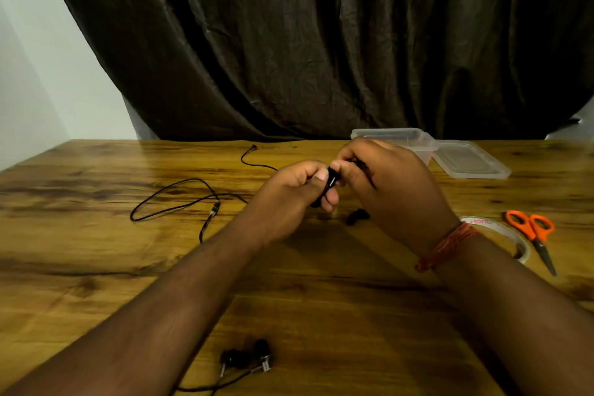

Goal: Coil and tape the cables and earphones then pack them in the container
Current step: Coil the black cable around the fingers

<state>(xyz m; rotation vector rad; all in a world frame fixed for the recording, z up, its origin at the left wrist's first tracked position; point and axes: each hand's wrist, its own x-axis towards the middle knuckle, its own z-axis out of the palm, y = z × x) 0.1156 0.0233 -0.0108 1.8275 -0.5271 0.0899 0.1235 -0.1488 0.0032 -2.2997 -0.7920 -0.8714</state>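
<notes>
Nearest, black earbuds (246,358) lie on the wooden worktop (96,267). Beyond them the left hand (297,193) and right hand (385,183) meet, each grip pinching a black cable coil (331,182); its loose length (180,199) trails left. Tape roll (514,235) and orange scissors (533,235) sit right, with the clear container (398,137) and its lid (472,161) farthest.

Dim, warm indoor light, wide-angle view.
Hands (353,190) motion-blurred; brown wooden bench (96,267) edge bows; soft shadows beneath forearms.
</notes>
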